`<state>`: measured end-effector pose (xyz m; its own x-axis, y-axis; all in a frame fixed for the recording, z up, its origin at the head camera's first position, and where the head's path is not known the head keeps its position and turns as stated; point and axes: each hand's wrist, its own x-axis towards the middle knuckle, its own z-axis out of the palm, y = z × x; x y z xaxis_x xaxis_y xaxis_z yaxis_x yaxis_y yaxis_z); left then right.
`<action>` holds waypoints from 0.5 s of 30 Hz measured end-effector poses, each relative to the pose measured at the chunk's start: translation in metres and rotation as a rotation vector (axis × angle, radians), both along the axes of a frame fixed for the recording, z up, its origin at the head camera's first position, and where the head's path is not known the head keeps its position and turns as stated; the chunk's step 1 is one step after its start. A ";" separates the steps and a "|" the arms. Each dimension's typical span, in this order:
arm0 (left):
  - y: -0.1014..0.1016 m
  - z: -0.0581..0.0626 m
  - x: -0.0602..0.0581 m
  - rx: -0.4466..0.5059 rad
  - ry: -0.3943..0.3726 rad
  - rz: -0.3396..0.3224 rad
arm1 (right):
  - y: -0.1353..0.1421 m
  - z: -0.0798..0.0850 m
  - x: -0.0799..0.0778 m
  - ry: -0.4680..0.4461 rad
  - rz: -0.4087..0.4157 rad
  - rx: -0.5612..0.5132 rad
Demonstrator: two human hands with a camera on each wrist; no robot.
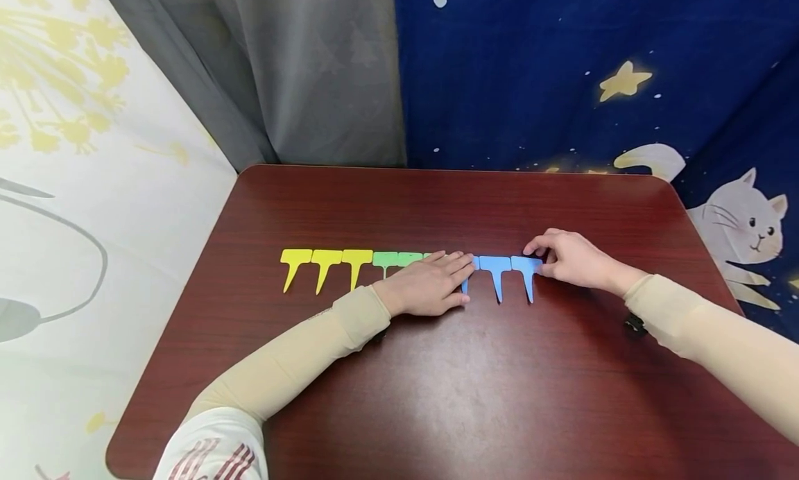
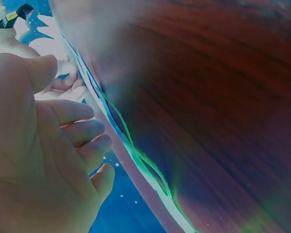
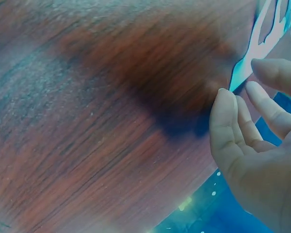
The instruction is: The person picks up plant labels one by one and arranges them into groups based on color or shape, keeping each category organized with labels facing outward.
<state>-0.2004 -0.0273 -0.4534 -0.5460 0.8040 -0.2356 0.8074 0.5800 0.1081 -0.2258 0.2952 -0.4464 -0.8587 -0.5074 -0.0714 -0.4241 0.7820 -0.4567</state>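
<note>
T-shaped plant labels lie side by side in a row on the table: three yellow labels [image 1: 358,256] at the left, green labels [image 1: 385,259] in the middle, blue labels [image 1: 496,263] at the right. My left hand [image 1: 433,286] rests over the middle of the row, fingers extended, hiding parts of the green labels and one blue label. At the row's right end, my right hand [image 1: 574,259] pinches the outer edge of the last blue label [image 1: 526,265] between thumb and fingers. The right wrist view shows its fingertips [image 3: 224,99] at that label's end.
The dark red wooden table [image 1: 437,390] has rounded corners. Behind it hang a grey curtain [image 1: 324,71] and a blue curtain [image 1: 512,71] with stars and a cat. A white patterned cloth [image 1: 93,209] hangs along the left side.
</note>
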 end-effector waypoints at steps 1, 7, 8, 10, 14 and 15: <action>0.000 0.000 0.000 0.001 0.001 -0.001 | 0.000 -0.001 0.001 0.015 0.015 0.010; 0.001 0.002 0.000 0.005 -0.002 -0.008 | 0.000 -0.003 0.003 0.070 0.055 0.042; 0.001 0.002 0.000 0.005 -0.001 -0.007 | 0.000 -0.004 0.003 0.073 0.058 0.042; 0.001 0.002 -0.001 0.006 -0.002 -0.005 | 0.000 -0.004 0.003 0.078 0.060 0.046; -0.001 0.001 -0.002 0.008 -0.008 0.002 | 0.000 -0.005 0.003 0.091 0.067 0.044; -0.002 0.001 -0.001 0.009 -0.011 0.005 | 0.000 -0.005 0.002 0.095 0.067 0.041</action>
<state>-0.2016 -0.0288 -0.4520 -0.5474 0.8034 -0.2342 0.8033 0.5829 0.1220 -0.2234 0.2955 -0.4517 -0.8267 -0.5626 -0.0129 -0.5163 0.7674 -0.3802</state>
